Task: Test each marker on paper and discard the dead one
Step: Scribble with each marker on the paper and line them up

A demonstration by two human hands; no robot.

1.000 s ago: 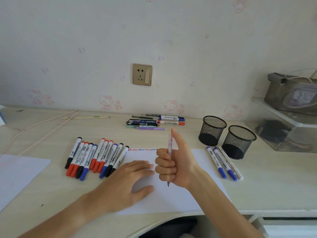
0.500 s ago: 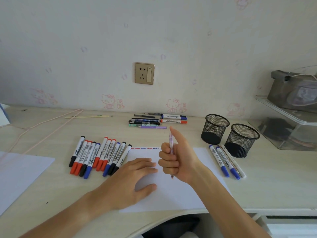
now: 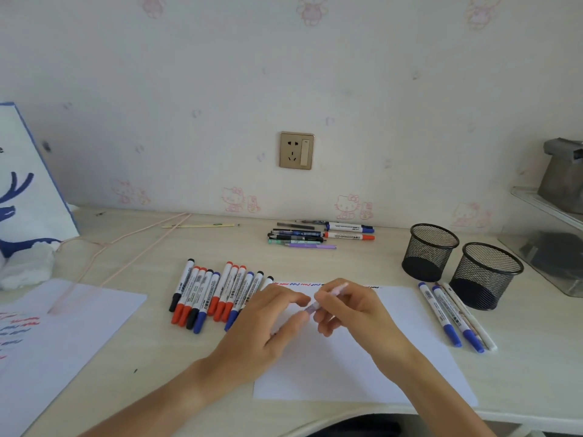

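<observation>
My right hand (image 3: 353, 307) holds a thin pale pink pen (image 3: 328, 296) tilted over the white test sheet (image 3: 378, 357). My left hand (image 3: 268, 323) has risen off the sheet and its fingertips pinch the pen's lower end; whether a cap is there is blurred. Red, blue and black squiggles (image 3: 303, 283) run along the sheet's far edge. A row of several whiteboard markers (image 3: 208, 294) with red, blue and black caps lies left of the sheet. Three more markers (image 3: 454, 316) lie to its right.
Two black mesh pen cups (image 3: 430, 250) (image 3: 487, 274) stand at the right. A cluster of pens and markers (image 3: 315, 234) lies near the wall. A second scribbled sheet (image 3: 47, 342) sits front left, a pink cord (image 3: 126, 244) behind it, a clear tray (image 3: 549, 247) far right.
My right hand has turned the pen from upright in a fist to a tilted fingertip hold. My left hand lifted off the sheet and came to the pen's lower end. The view tilted up.
</observation>
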